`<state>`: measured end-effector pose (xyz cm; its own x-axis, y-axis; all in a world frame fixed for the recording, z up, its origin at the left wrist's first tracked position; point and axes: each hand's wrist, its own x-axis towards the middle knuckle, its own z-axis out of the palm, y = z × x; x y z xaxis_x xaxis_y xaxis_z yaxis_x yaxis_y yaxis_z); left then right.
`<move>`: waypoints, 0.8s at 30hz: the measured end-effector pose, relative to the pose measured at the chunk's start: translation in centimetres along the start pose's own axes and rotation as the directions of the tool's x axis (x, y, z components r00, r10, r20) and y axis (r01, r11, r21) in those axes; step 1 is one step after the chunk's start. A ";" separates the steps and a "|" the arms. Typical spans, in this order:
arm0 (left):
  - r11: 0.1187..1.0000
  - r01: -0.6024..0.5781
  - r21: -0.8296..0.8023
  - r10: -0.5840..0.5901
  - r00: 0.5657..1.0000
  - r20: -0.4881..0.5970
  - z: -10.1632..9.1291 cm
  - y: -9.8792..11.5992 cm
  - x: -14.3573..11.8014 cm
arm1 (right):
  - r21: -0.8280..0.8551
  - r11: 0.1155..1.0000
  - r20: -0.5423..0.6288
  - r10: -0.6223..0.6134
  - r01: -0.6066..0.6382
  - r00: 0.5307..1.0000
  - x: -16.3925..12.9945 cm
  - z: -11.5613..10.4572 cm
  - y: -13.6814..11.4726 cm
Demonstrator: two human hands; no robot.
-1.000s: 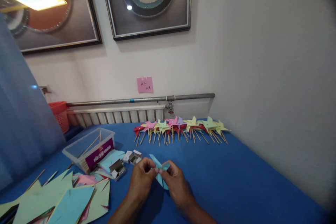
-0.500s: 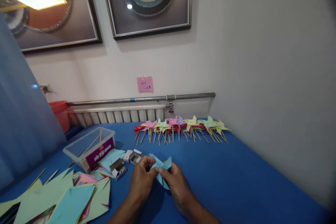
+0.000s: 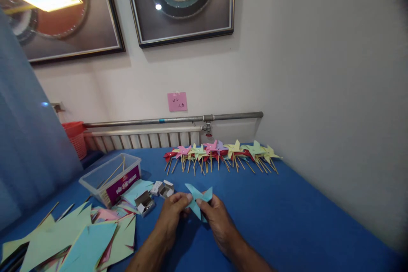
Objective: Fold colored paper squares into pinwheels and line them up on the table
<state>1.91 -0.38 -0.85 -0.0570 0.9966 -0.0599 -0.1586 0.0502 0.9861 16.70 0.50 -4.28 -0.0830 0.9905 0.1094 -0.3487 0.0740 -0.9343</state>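
A light-blue paper pinwheel [image 3: 198, 202] is held between my two hands above the blue table. My left hand [image 3: 174, 210] pinches its left side with the thumb on top. On the right side, my right hand [image 3: 217, 216] grips it, thumb pressed near the centre and fingers behind. The pinwheel's blades stick out above and below my fingers. Whether a stick is attached behind it I cannot tell. Just left of my left hand stand small open boxes [image 3: 145, 203] with tiny contents too small to make out.
Finished pinwheels [image 3: 234, 148] on sticks lie in a row at the back. A clear plastic bin [image 3: 92, 178] holds a few thin sticks. Cut paper sheets [image 3: 57, 233] are piled at the left front, with a dark-handled tool [image 3: 14, 257] at their edge. A red basket [image 3: 76, 140] stands behind.
The pinwheel has turned in my hands and now shows its blades more fully. My left thumb has shifted from the centre to the left blade.
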 end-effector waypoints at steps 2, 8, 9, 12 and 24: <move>1.000 -0.007 0.006 0.006 0.999 0.054 -0.2 -0.4 0.2 | 0.022 0.999 0.006 0.035 -0.035 0.999 -0.1 0.2 -0.2; 0.999 -0.032 0.022 0.030 0.998 0.053 -0.3 -1.1 0.8 | -0.036 0.999 0.050 0.043 -0.041 0.998 -0.1 0.4 -0.5; 0.999 -0.038 0.026 0.037 0.999 0.038 -0.3 -1.1 0.8 | -0.033 0.999 0.050 0.044 -0.042 0.998 -0.1 0.3 -0.3; 0.997 -0.069 0.033 0.068 0.998 0.013 -0.2 -0.9 0.8 | -0.022 0.999 0.038 0.041 -0.040 0.998 0.3 0.0 0.2; 0.997 -0.038 -0.064 0.041 0.998 0.047 0.5 -0.8 0.8 | -0.095 0.993 0.016 0.078 -0.076 0.997 0.7 -0.6 0.6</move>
<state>2.45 0.38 -1.65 -0.0172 0.9998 -0.0116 -0.2190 0.0075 0.9757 17.03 1.35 -4.96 -0.1250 0.9913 0.0416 -0.2507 0.0090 -0.9680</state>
